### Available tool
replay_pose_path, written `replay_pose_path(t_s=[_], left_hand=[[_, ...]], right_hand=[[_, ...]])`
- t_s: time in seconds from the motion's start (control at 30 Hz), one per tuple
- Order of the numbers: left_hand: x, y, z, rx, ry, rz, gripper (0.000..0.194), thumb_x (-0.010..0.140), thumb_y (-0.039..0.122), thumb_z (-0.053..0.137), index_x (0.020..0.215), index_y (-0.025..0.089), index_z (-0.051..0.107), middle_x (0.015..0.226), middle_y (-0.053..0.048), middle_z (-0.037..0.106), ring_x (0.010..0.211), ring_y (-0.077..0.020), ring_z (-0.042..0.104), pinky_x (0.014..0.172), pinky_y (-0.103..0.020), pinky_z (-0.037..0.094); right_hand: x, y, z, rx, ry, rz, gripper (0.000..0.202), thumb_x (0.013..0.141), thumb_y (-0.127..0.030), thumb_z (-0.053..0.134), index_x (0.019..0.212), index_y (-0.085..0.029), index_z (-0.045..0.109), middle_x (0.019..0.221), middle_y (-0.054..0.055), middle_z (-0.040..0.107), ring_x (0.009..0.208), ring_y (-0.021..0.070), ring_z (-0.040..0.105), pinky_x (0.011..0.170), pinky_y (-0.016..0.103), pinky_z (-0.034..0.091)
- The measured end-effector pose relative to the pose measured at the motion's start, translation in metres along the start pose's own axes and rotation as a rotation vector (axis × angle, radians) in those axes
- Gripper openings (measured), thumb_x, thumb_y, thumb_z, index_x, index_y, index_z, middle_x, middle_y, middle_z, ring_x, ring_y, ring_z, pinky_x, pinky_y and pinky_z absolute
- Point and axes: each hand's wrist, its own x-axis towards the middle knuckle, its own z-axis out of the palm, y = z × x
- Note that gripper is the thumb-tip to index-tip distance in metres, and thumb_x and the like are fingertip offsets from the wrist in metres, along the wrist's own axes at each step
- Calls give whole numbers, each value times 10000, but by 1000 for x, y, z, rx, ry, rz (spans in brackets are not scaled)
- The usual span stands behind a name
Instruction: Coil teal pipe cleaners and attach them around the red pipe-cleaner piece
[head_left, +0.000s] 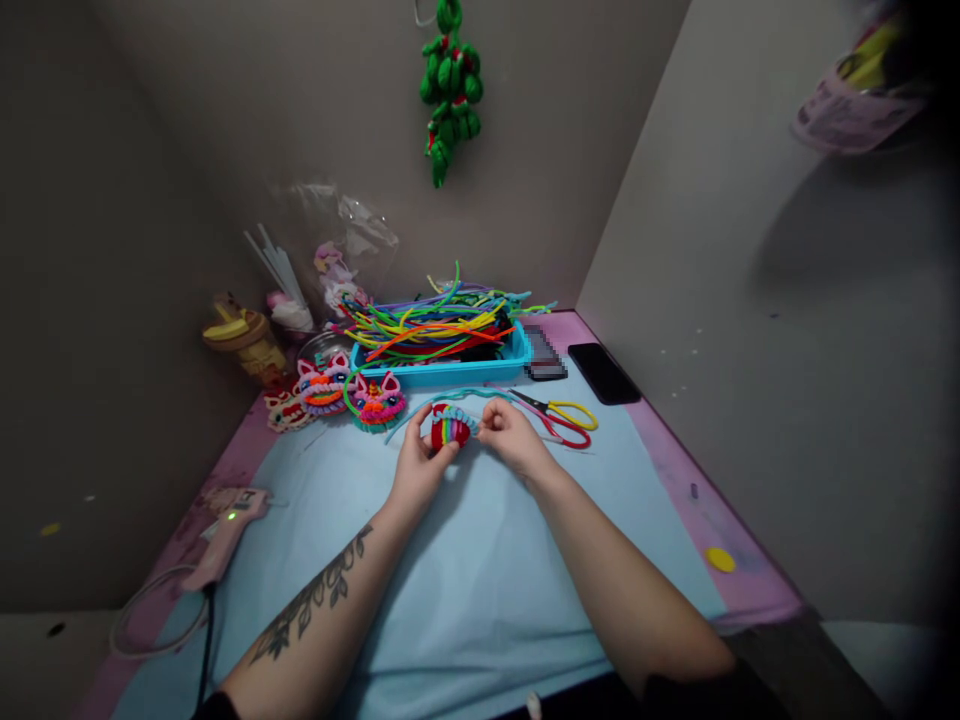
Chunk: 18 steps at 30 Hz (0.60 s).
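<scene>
My left hand (421, 455) is closed around a small, rounded craft piece (451, 431), red with rainbow stripes down its middle. A light-blue braided strip (454, 414) lies across the upper part of the piece. At its right end, the fingertips of my right hand (504, 432) pinch the strip. Just behind my hands, loose blue pipe cleaners (450, 396) lie on the cloth. Scissors (559, 418) with one red and one yellow handle rest right of my right hand. Left of my hands sit colourful animal-face pieces, the nearest being a pink-eared one (378, 402).
A blue tray (442, 376) heaped with pipe cleaners (450, 325) stands at the back. A phone (604, 373) lies at the right. On the left is a pink glue gun (229, 540) with its cord. Green braided ornaments (450, 90) hang on the wall. A yellow disc (720, 559) lies front right.
</scene>
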Motion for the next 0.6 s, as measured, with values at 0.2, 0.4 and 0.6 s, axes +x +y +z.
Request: replay_pose_path(t_s=[0.2, 0.4, 0.6], left_hand=[[2, 7, 1, -149, -1, -105, 833, 637, 250, 770, 1335, 159, 325, 887, -61, 712, 763, -189, 681, 779, -328, 506], [3, 5, -1, -205, -19, -122, 802, 626, 252, 785, 1302, 156, 363, 882, -63, 722, 735, -180, 682, 763, -314, 503], [3, 7, -2, -193, -42, -138, 829, 594, 284, 807, 1291, 157, 377, 883, -61, 721, 763, -185, 680, 782, -314, 494]], right_hand=[[1, -4, -2, 146, -61, 113, 318, 503, -232, 651, 674, -223, 383, 496, -103, 473, 443, 81, 402, 480, 204, 297], [2, -5, -2, 187, -66, 183, 344, 461, -237, 666, 673, -225, 395, 504, -87, 518, 438, 100, 453, 440, 207, 299], [4, -3, -4, 197, -61, 209, 341, 450, -191, 636, 679, -222, 385, 510, -87, 533, 435, 93, 450, 454, 208, 299]])
